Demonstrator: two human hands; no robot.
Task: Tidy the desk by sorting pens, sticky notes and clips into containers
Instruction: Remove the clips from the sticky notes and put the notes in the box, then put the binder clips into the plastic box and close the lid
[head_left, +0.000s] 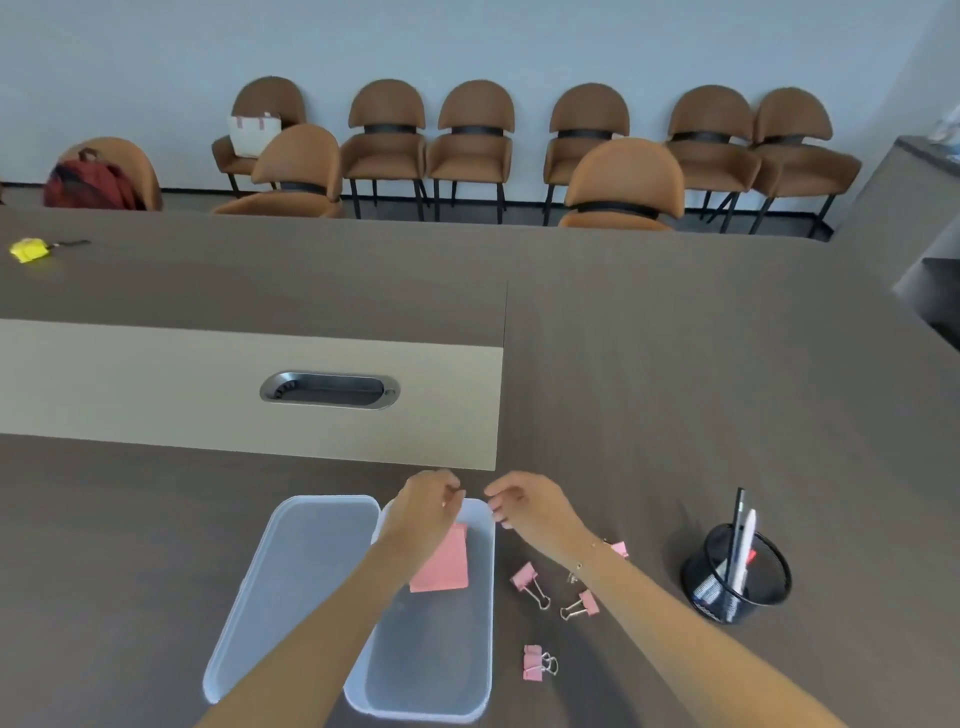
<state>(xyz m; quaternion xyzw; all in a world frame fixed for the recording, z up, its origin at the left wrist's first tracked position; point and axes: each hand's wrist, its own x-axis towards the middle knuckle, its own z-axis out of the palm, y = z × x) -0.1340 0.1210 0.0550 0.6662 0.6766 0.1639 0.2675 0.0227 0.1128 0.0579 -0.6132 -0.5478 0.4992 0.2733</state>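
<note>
While both hands hover, left hand (428, 506) and right hand (524, 506) curled, grip unclear; frosted plastic tub (434, 675) holds pink sticky pad (444, 566); mesh cup (737, 577) on woodgrain bench (675, 389).

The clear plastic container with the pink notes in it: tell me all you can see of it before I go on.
The clear plastic container is a frosted, translucent tub, oblong with rounded corners, lying open on the dark table. A pink sticky-note pad lies flat inside, toward its far end; the rest looks empty. Its lid lies flat beside it on the left, edges touching or nearly so. The left hand and forearm cross above it; whether the hand touches the rim is unclear.
</note>
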